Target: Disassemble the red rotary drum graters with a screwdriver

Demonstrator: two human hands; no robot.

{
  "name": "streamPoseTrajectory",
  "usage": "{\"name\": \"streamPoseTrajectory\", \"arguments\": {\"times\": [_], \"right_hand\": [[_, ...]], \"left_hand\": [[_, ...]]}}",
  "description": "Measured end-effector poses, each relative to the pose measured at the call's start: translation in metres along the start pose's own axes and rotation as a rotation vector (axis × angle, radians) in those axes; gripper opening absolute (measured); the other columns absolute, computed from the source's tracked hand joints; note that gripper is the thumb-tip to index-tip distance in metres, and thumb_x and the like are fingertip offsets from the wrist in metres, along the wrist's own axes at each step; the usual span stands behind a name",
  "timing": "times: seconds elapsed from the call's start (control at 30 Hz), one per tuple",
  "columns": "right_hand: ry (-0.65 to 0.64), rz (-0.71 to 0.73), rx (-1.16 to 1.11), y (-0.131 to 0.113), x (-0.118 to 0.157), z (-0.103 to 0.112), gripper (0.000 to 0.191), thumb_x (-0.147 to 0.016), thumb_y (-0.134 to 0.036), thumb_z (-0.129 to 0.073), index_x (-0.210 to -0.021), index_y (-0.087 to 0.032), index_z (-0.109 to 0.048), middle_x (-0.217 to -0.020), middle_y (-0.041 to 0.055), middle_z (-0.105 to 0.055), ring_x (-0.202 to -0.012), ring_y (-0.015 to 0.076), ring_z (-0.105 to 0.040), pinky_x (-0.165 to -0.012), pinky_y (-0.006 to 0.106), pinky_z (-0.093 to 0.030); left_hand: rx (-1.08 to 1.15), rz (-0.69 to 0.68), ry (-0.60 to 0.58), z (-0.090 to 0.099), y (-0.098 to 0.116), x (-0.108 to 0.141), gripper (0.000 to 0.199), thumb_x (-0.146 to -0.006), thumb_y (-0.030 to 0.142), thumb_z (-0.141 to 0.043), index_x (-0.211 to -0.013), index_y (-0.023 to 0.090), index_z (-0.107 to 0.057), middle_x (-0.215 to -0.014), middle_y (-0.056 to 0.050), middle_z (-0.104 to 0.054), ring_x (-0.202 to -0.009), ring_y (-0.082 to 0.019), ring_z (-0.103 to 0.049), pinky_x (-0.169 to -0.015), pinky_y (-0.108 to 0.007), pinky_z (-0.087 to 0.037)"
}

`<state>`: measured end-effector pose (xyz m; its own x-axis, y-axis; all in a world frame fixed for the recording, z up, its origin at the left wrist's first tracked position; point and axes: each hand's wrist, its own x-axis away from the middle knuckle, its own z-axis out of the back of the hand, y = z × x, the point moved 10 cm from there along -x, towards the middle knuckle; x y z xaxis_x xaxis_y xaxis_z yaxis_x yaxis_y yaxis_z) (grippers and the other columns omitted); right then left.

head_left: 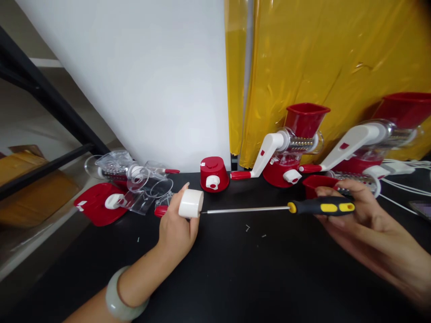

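My left hand point(177, 231) is closed around a white cylindrical part point(191, 203), whose round end points right. A red handle point(161, 211) shows just left of those fingers. In my right hand point(365, 220) is a screwdriver point(319, 207) with a black and yellow grip, held level. Its long metal shaft points left, and the tip meets or nearly meets the lower right edge of the white part. Several small screws point(248, 228) lie on the black table point(235, 278) below the shaft. Beyond the hands stands a red base point(214, 174) with a white knob.
Two red and white drum graters point(305, 143) point(380, 139) stand at the back right, before yellow sheeting point(336, 58). Another red base point(101, 206) and clear plastic parts point(151, 184) lie at left. White cables point(400, 186) run along the right edge. A black metal frame point(50, 103) rises at left.
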<state>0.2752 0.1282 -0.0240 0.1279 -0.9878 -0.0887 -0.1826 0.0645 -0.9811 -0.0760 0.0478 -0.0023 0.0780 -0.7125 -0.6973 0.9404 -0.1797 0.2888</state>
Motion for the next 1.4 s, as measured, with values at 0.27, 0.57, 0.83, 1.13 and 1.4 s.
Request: {"name": "streamPoseTrajectory", "arguments": {"times": [0.27,0.57,0.83,1.13,1.4], "right_hand": [[-0.170,0.113,0.087,-0.003,-0.001,-0.013,0.047,-0.087,-0.063,-0.056,-0.110,-0.025,-0.071,-0.072,0.0068,-0.070,-0.061,0.0194,-0.064,-0.056,0.029,-0.056],[0.004,0.152,0.131,-0.010,0.000,0.006,0.040,-0.068,-0.031,-0.085,-0.100,-0.038,-0.063,-0.108,-0.0013,-0.070,-0.088,0.0128,-0.069,-0.073,0.016,-0.055],[-0.017,0.169,0.434,-0.016,0.000,-0.001,0.049,-0.078,-0.070,-0.062,-0.096,-0.026,-0.074,-0.084,0.0093,-0.073,-0.062,0.0217,-0.066,-0.052,0.031,-0.057],[-0.006,0.079,0.044,-0.006,-0.002,0.000,0.059,-0.057,-0.038,-0.091,-0.107,-0.040,-0.062,-0.105,0.0009,-0.072,-0.080,0.0160,-0.069,-0.070,0.024,-0.058],[-0.137,0.112,0.207,-0.004,-0.006,-0.006,0.048,-0.089,-0.067,-0.050,-0.098,-0.023,-0.068,-0.068,0.0071,-0.069,-0.047,0.0163,-0.058,-0.043,0.027,-0.049]], "left_hand": [[0.000,-0.059,0.017,0.003,0.008,-0.001,0.043,-0.084,0.018,-0.054,-0.127,0.018,-0.054,-0.099,-0.010,-0.067,-0.095,-0.026,-0.069,-0.079,-0.039,-0.059],[-0.032,-0.028,-0.003,0.001,0.006,0.000,0.045,-0.086,0.018,-0.055,-0.131,0.015,-0.053,-0.105,-0.012,-0.068,-0.095,-0.026,-0.070,-0.083,-0.040,-0.059],[-0.011,-0.030,0.024,0.003,0.004,-0.002,0.047,-0.084,0.018,-0.056,-0.130,0.015,-0.054,-0.104,-0.012,-0.069,-0.096,-0.027,-0.070,-0.087,-0.043,-0.058],[-0.041,-0.046,-0.001,0.001,0.007,-0.001,0.051,-0.086,0.020,-0.055,-0.136,0.013,-0.048,-0.104,-0.012,-0.068,-0.093,-0.026,-0.071,-0.086,-0.041,-0.058],[-0.062,-0.079,0.010,0.003,0.010,-0.003,0.055,-0.086,0.019,-0.053,-0.140,0.013,-0.045,-0.105,-0.013,-0.068,-0.086,-0.025,-0.071,-0.078,-0.039,-0.058]]}}
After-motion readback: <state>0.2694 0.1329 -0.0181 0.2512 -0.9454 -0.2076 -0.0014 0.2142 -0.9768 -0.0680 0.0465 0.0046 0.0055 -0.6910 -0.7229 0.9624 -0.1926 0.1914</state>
